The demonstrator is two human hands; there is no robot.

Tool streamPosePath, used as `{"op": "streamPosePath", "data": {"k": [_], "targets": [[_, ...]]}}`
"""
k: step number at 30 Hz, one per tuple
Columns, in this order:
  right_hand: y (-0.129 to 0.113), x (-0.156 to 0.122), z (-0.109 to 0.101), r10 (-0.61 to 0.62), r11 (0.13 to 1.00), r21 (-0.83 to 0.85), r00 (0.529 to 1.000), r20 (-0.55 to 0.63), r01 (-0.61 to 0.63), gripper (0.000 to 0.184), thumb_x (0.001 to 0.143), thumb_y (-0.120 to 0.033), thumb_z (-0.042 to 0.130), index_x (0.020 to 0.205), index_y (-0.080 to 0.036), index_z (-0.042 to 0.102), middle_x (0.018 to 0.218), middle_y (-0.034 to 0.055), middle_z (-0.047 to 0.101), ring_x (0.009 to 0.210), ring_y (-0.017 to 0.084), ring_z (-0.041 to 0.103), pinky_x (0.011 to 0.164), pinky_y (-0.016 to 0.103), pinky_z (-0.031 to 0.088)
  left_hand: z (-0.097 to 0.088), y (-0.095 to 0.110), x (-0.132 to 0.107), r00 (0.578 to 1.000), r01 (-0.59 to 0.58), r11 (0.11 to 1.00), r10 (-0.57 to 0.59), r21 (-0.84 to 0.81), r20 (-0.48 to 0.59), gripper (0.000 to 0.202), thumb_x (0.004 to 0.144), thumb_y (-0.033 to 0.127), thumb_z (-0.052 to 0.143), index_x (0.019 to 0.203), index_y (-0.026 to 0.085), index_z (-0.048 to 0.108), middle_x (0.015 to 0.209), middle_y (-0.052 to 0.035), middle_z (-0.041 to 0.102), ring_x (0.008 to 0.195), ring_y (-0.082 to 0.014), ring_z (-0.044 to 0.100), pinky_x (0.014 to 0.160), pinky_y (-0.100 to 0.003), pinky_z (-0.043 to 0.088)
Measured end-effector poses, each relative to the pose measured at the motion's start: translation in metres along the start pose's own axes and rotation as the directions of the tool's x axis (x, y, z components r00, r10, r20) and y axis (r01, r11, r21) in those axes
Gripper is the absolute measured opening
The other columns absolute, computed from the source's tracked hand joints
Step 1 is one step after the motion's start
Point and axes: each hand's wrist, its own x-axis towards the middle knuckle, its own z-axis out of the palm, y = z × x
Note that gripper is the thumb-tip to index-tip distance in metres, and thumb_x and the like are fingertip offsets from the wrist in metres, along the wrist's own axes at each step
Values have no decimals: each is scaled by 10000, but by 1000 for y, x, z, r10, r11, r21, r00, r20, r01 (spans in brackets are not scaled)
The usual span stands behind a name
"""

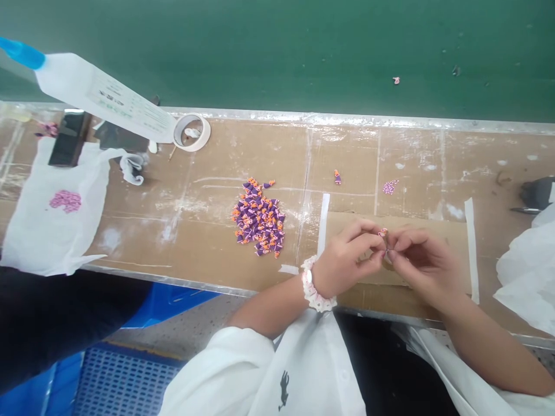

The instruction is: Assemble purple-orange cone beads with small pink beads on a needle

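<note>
Over the taped cardboard sheet [451, 248], my left hand [353, 254] pinches a small figurine [382, 232] with an orange and pink top. The fingertips of my right hand [420, 260] meet the left ones around its lower end. They are closed in a pinch, but what lies between them is too small to make out. Beyond my hands lies a single purple and orange figurine [337, 177]. To its right is a little cluster of tiny pink and white pieces [390, 186]. A heap of similar purple figurines [259, 218] rests left of my hands.
A white bottle with a blue cap [108, 95] and a roll of tape [192, 133] are at the back left. Near them are a phone [68, 137] and a white plastic sheet [39, 231] bearing pink pieces [65, 201]. White crumpled plastic [529, 266] lies at the right edge.
</note>
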Motion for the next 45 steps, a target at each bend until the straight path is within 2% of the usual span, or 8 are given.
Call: {"op": "streamPosePath", "data": {"k": [7, 11, 14, 21, 30, 35, 40, 45], "targets": [[-4, -1, -3, 71, 997, 27, 996, -47, -70, 153, 864, -123, 613, 868, -250, 528, 788, -1, 587, 658, 139, 599, 526, 242, 519, -2, -3, 2, 996, 86, 987, -82, -134, 38, 86, 885, 242, 627, 866, 176, 679, 988, -85, 636, 957, -155, 653, 851, -275, 557], [-7, 1, -23, 32, 952, -302, 996, -88, -57, 125, 847, -146, 599, 859, -246, 524, 772, -2, 603, 610, 137, 589, 532, 248, 490, -3, -8, 2, 982, 183, 960, -188, -213, -4, 108, 888, 259, 634, 893, 174, 699, 990, -84, 630, 982, -155, 639, 814, -266, 560], [-6, 2, -39, 62, 812, -583, 996, 69, -10, 90, 844, -157, 547, 872, -240, 522, 710, -21, 577, 563, 131, 556, 529, 246, 453, -3, -11, 2, 959, 269, 908, -283, -321, 3, 113, 891, 273, 635, 886, 175, 693, 950, -65, 623, 898, -131, 624, 737, -234, 547], [-10, -2, -44, 121, 682, -719, 947, 297, 138, 41, 899, -189, 477, 890, -228, 467, 616, -54, 500, 454, 121, 479, 478, 244, 374, 0, -12, 5, 866, 424, 654, -496, -627, 68, 344, 815, 300, 736, 1120, 220, 598, 850, 0, 593, 757, -82, 582, 677, -195, 512], [3, -7, -38, 67, 621, -748, 935, 350, 235, 49, 908, -170, 455, 930, -214, 457, 700, -15, 534, 518, 139, 505, 494, 244, 379, -3, -10, 14, 693, 571, 329, -684, -752, 227, 391, 649, 371, 858, 893, 146, 652, 736, 22, 612, 612, -77, 607, 581, -222, 544], [-6, -4, -37, 22, 710, -684, 965, 260, 168, 99, 875, -137, 504, 909, -224, 473, 690, -32, 528, 527, 120, 500, 506, 234, 404, -2, -8, 13, 653, 604, 211, -685, -769, 324, 356, 650, 310, 864, 875, 145, 644, 677, 38, 620, 588, -72, 619, 578, -211, 552], [-13, -4, -17, -64, 902, -431, 997, -53, 35, 210, 837, -68, 574, 826, -239, 454, 762, -32, 561, 549, 91, 506, 499, 216, 423, 2, -5, 12, 591, 648, 2, -632, -761, 501, 372, 630, 311, 878, 876, 124, 671, 688, 17, 649, 557, -52, 601, 520, -165, 506], [-12, -4, 7, -120, 953, -293, 984, -131, 77, 245, 821, -20, 566, 838, -240, 460, 766, -25, 524, 629, 104, 539, 470, 200, 414, 5, -3, 13, 538, 649, -107, -636, -753, 554, 363, 607, 300, 892, 838, 117, 681, 705, 10, 667, 544, -37, 593, 486, -137, 466]]}}
